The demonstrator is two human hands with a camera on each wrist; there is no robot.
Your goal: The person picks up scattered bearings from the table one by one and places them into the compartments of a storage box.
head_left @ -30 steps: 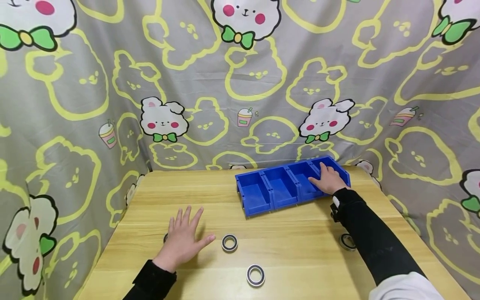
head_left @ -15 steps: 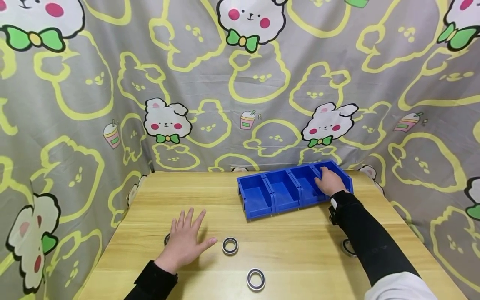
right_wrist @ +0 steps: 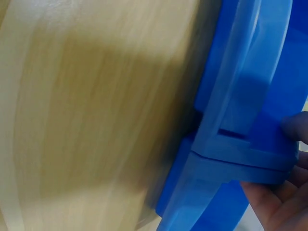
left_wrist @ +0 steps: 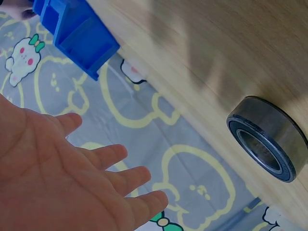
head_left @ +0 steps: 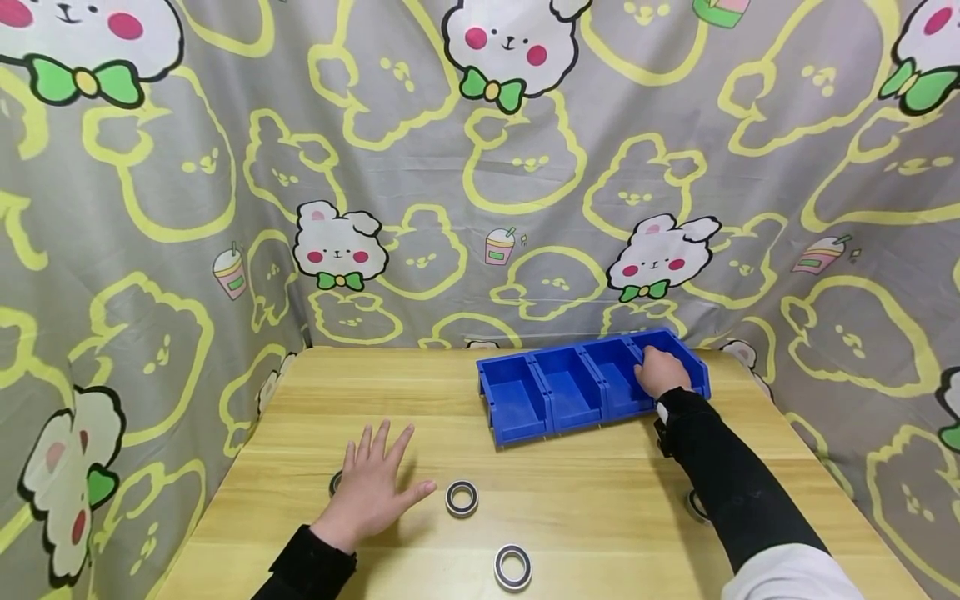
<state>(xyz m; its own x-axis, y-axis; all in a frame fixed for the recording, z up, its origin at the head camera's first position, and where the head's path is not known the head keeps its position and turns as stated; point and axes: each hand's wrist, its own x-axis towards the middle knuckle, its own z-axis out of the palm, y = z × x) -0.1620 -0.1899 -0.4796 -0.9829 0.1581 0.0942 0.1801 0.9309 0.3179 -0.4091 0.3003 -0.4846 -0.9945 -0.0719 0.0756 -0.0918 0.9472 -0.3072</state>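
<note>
My right hand (head_left: 663, 372) is at the right end of a blue row of bins (head_left: 517, 404). In the right wrist view its thumb and fingers (right_wrist: 262, 199) pinch the wall between two compartments of the bin row (right_wrist: 226, 161). My left hand (head_left: 367, 493) hovers over the table with its fingers spread and holds nothing. One ball bearing (head_left: 335, 481) is partly hidden behind that hand. Another bearing (head_left: 462, 513) lies just right of its thumb; the left wrist view shows a bearing (left_wrist: 274, 120) apart from the palm. A bearing (head_left: 498, 570) lies nearer the front.
Under the right forearm, a bearing (head_left: 697, 507) is partly covered by the sleeve. The wooden table (head_left: 585, 500) reaches back to a grey patterned curtain (head_left: 420, 167), which also hangs at both sides. The bin row stands near the table's back right edge.
My right hand's fingers have curled down onto the divider wall of the bin row. The head view has shifted slightly. My left hand stays spread in about the same place.
</note>
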